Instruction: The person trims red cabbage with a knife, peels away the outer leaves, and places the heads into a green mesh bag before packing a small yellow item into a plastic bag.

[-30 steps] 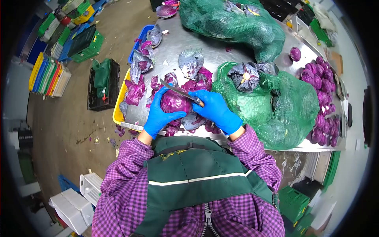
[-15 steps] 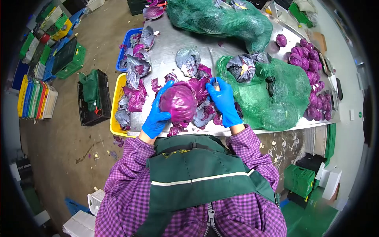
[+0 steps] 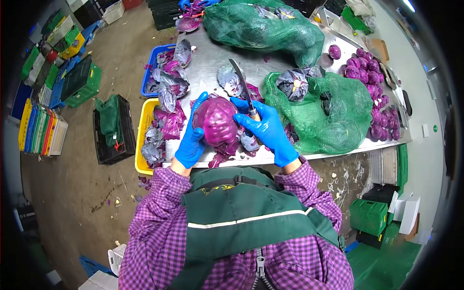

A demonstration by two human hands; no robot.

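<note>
A purple red cabbage [image 3: 215,121] is gripped along its left side by my left hand [image 3: 191,146], which wears a blue glove. My right hand [image 3: 267,129], gloved too, is closed around the wooden handle of a knife [image 3: 241,79]. Its slightly curved blade points up and away from me. Fingers of the right hand reach to the cabbage's right side and appear to touch it. Loose purple leaves [image 3: 220,159] lie beneath the cabbage. Beyond it, a dull greyish outer leaf [image 3: 230,79] rests on the metal table [image 3: 203,58].
Yellow [image 3: 143,140] and blue [image 3: 146,79] crates hold leaves at the left edge. To the right lies a green net bag [image 3: 328,125] with unpeeled cabbages [image 3: 292,85]; another net bag [image 3: 261,29] is farther back. Peeled cabbages [image 3: 372,72] line the right side. Another person's gloved hands [image 3: 184,4] show at the top.
The knife blade has swung up into view in my right hand, which has moved left to the cabbage. Another person's gloved hands have come into view at the top.
</note>
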